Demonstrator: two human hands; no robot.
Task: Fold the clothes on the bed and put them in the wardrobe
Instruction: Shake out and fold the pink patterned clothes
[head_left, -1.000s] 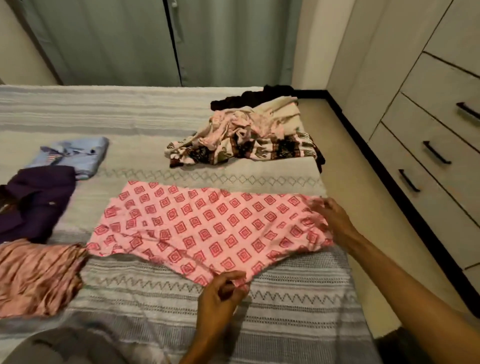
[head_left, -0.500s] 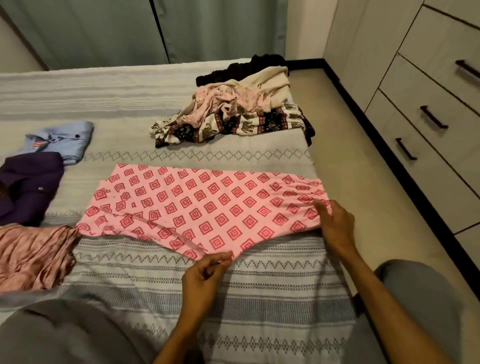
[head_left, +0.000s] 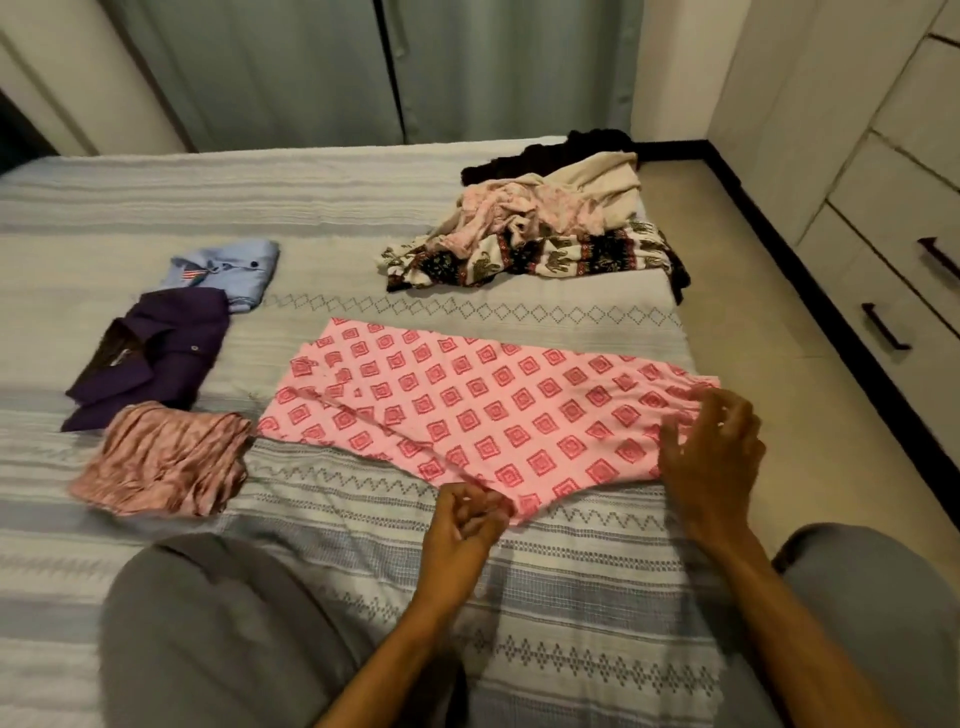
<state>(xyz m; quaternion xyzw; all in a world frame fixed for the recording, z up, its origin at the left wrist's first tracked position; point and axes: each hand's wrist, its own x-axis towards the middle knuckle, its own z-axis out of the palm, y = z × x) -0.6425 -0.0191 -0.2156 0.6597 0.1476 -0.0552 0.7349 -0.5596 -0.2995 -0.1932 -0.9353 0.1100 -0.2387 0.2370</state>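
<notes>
A: What do we have nearest us?

B: Our left hand pinches the near edge of the pink patterned garment. Our right hand hovers with fingers spread loose over the garment's right end, by the right edge of the bed; we cannot tell if it touches the cloth.

A: And the garment itself?

B: It lies flat across the bed's middle. To the left lie three folded pieces: a pink striped one, a purple shirt, a blue shirt.

A: Farther off?

B: An unfolded pile lies near the bed's far right corner, with the wardrobe drawers to the right.
</notes>
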